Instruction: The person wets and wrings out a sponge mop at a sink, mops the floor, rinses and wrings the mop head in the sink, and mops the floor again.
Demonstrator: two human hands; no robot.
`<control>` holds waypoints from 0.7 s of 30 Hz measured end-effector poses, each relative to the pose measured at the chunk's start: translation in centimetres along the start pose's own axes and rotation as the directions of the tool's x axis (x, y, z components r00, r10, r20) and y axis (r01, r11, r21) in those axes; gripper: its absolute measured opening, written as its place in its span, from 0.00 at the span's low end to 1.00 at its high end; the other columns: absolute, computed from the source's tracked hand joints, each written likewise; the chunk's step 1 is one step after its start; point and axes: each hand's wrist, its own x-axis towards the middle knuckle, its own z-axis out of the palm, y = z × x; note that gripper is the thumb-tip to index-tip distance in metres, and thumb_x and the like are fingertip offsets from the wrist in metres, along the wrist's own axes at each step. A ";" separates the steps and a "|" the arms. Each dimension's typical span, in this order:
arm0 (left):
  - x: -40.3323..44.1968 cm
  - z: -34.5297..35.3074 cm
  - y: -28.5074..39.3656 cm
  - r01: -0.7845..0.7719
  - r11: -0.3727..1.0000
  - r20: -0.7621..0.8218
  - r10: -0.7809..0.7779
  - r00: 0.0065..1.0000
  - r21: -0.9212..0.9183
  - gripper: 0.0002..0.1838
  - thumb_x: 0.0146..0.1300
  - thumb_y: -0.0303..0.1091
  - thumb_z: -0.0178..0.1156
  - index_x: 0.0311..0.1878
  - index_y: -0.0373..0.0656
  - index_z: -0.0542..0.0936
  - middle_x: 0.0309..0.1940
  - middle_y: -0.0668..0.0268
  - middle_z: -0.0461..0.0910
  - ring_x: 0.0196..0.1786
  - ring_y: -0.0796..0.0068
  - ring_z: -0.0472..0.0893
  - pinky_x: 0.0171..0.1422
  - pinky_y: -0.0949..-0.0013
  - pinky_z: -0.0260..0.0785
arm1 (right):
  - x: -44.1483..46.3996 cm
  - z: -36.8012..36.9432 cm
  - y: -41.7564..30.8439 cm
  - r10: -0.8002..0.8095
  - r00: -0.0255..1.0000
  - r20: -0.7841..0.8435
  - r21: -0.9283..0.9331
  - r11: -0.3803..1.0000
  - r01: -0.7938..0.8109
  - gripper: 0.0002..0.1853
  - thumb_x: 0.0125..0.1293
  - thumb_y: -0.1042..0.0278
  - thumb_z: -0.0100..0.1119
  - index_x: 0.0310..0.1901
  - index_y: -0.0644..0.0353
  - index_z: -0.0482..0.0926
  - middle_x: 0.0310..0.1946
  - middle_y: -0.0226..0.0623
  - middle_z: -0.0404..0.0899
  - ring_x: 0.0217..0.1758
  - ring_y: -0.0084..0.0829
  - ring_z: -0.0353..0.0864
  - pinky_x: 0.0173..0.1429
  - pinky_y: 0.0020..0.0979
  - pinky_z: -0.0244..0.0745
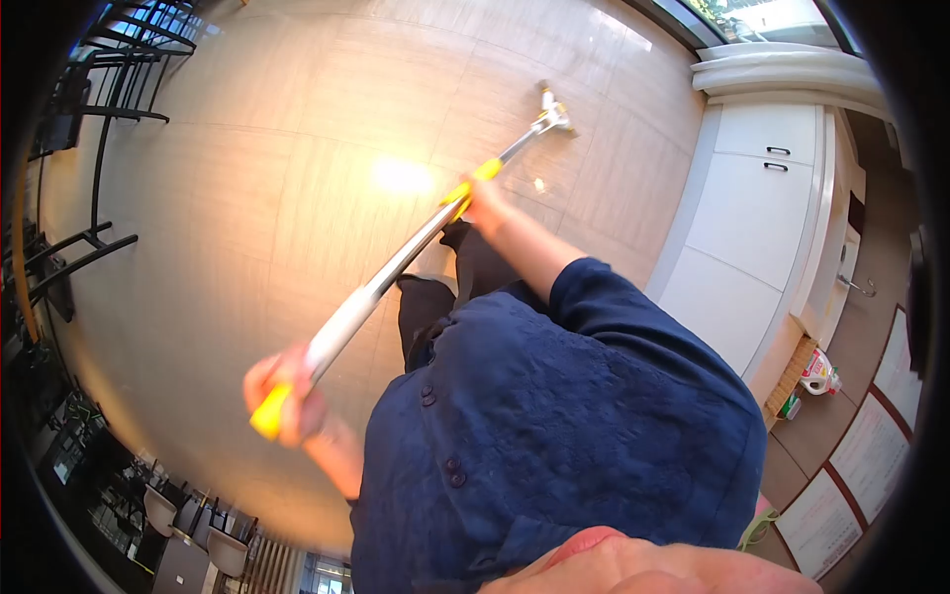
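A long mop-like pole, silver and white with yellow parts, slants from lower left to upper right. My left hand, slightly blurred, is wrapped round its top end by the yellow tip. Farther down, my right hand closes round the pole at a yellow grip. The white and yellow head rests on the pale tiled floor, beyond my feet. Motion blurs the head slightly.
White cabinets with dark handles line the right side, below a white curtain. A sink and a detergent bottle are farther right. Black metal furniture stands left; chairs are at lower left.
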 end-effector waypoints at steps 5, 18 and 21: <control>1.5 8.0 -7.0 0.367 0.929 0.300 -0.364 0.882 0.048 0.15 0.43 0.20 0.56 0.38 0.35 0.72 0.33 0.58 0.75 0.39 0.67 0.75 0.48 0.67 0.64 | 9.7 -4.8 -9.3 -0.127 0.970 -0.210 -0.231 0.970 0.077 0.21 0.59 0.49 0.36 0.40 0.62 0.59 0.25 0.39 0.70 0.23 0.34 0.75 0.27 0.39 0.75; 0.7 -13.2 11.7 -0.135 0.976 -0.093 0.152 0.984 0.169 0.18 0.44 0.36 0.51 0.37 0.35 0.69 0.15 0.64 0.70 0.21 0.73 0.71 0.32 0.65 0.63 | -1.4 7.1 12.6 0.596 0.793 0.128 -0.433 0.753 -0.496 0.15 0.55 0.63 0.50 0.42 0.58 0.62 0.33 0.40 0.69 0.37 0.42 0.72 0.42 0.42 0.68; 0.5 -14.1 9.8 -0.241 0.965 -0.152 0.254 0.955 0.104 0.19 0.44 0.37 0.50 0.38 0.34 0.68 0.13 0.66 0.69 0.19 0.74 0.69 0.30 0.67 0.61 | -1.4 8.6 12.3 0.383 0.924 0.026 -0.327 0.876 -0.354 0.13 0.54 0.67 0.51 0.40 0.60 0.64 0.32 0.41 0.69 0.34 0.41 0.72 0.39 0.46 0.69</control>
